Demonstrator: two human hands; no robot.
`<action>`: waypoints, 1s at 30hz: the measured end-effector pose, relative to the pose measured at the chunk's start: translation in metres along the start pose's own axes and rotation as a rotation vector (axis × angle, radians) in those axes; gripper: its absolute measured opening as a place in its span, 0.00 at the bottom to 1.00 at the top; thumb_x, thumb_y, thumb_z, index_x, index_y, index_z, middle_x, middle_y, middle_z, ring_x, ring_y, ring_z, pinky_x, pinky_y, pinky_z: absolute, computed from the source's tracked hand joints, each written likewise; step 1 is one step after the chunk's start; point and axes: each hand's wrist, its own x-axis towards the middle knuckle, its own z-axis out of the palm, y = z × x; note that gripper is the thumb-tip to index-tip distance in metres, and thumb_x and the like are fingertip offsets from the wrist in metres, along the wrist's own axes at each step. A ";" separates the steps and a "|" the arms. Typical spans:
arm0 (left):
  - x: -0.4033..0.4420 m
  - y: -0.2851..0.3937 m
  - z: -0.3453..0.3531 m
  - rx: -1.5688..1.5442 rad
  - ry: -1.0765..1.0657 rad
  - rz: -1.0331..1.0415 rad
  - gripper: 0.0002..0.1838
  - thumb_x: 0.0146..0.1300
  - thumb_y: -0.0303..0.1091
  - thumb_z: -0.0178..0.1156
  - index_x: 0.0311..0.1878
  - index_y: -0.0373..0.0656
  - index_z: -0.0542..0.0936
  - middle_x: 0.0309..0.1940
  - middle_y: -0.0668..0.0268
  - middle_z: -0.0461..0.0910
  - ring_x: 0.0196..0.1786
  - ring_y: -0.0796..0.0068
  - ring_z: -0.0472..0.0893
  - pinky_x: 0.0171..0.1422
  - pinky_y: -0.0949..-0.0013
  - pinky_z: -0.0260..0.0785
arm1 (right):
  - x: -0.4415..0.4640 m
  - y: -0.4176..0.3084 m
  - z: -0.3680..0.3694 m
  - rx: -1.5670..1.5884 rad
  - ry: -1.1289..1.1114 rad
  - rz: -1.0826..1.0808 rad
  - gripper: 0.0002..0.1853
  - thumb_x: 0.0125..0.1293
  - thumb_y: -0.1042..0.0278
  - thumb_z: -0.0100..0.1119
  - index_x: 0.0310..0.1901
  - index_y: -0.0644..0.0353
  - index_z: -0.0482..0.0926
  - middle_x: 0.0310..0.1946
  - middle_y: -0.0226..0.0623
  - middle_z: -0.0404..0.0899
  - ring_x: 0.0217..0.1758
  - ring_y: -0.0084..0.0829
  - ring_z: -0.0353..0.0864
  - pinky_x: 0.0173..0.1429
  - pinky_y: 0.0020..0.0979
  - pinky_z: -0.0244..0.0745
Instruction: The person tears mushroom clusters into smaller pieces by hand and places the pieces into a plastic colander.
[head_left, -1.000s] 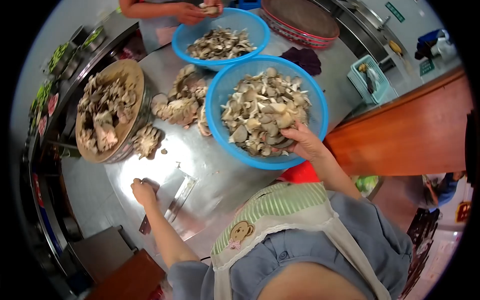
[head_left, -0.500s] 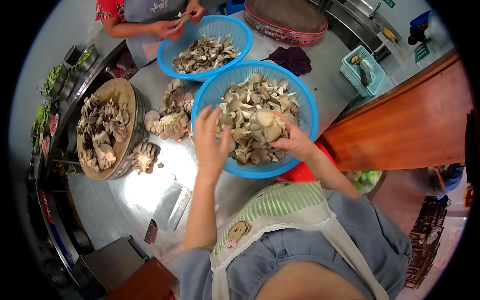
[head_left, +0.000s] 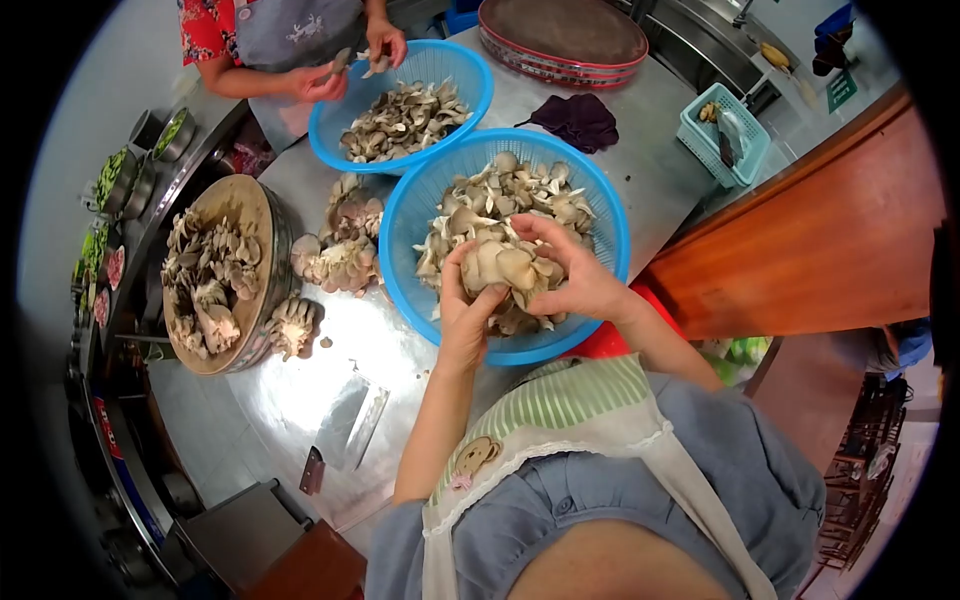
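Over the near blue basket [head_left: 611, 265], a clump of oyster mushrooms [head_left: 505, 268] is held between both my hands. My left hand [head_left: 466, 312] grips its left side, thumb in front. My right hand [head_left: 568, 268] curls round the clump's right side, with thumb and fingers on it. Loose oyster mushrooms [head_left: 545, 195] fill the basket beneath. More mushroom clusters [head_left: 340, 262] lie on the metal table just left of the basket. Further left, a round wooden block [head_left: 262, 215] carries several clusters [head_left: 210, 290].
A cleaver [head_left: 366, 428] lies on the metal table [head_left: 270, 400]. Across from me, a co-worker's hands [head_left: 350, 70] hold mushroom pieces by a second blue basket [head_left: 480, 98]. A dark cloth [head_left: 578, 122], a red-rimmed round board [head_left: 565, 45] and a teal basket [head_left: 745, 170] stand beyond.
My left hand has moved right and down from the basket's left side and now grips the mushroom clump. The clump has come slightly left and lower. The co-worker's hands have moved apart.
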 end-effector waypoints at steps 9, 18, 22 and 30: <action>-0.004 -0.004 -0.008 0.036 0.180 0.062 0.33 0.63 0.31 0.68 0.69 0.46 0.65 0.60 0.60 0.74 0.61 0.68 0.77 0.64 0.66 0.72 | 0.013 -0.019 0.026 -0.522 0.136 -0.317 0.23 0.63 0.64 0.71 0.58 0.60 0.77 0.50 0.40 0.79 0.50 0.38 0.81 0.53 0.33 0.78; -0.006 -0.005 -0.008 -0.020 0.174 0.002 0.33 0.61 0.32 0.65 0.70 0.43 0.66 0.59 0.59 0.76 0.61 0.67 0.77 0.66 0.64 0.71 | 0.015 0.010 0.017 -0.132 0.200 0.036 0.15 0.76 0.61 0.57 0.53 0.64 0.78 0.42 0.35 0.82 0.44 0.29 0.83 0.51 0.29 0.77; -0.006 -0.007 -0.022 -0.114 0.119 0.008 0.37 0.59 0.35 0.66 0.71 0.42 0.65 0.61 0.59 0.76 0.62 0.64 0.78 0.68 0.61 0.70 | 0.016 0.017 0.007 0.381 0.300 0.224 0.14 0.79 0.58 0.54 0.45 0.62 0.78 0.39 0.31 0.83 0.40 0.18 0.81 0.47 0.23 0.78; -0.001 0.010 -0.024 0.002 -0.129 0.010 0.46 0.48 0.46 0.74 0.70 0.43 0.66 0.69 0.54 0.70 0.66 0.61 0.76 0.71 0.59 0.70 | 0.017 0.019 0.002 -0.347 0.072 0.100 0.14 0.76 0.59 0.57 0.39 0.63 0.80 0.31 0.30 0.82 0.35 0.19 0.80 0.41 0.25 0.75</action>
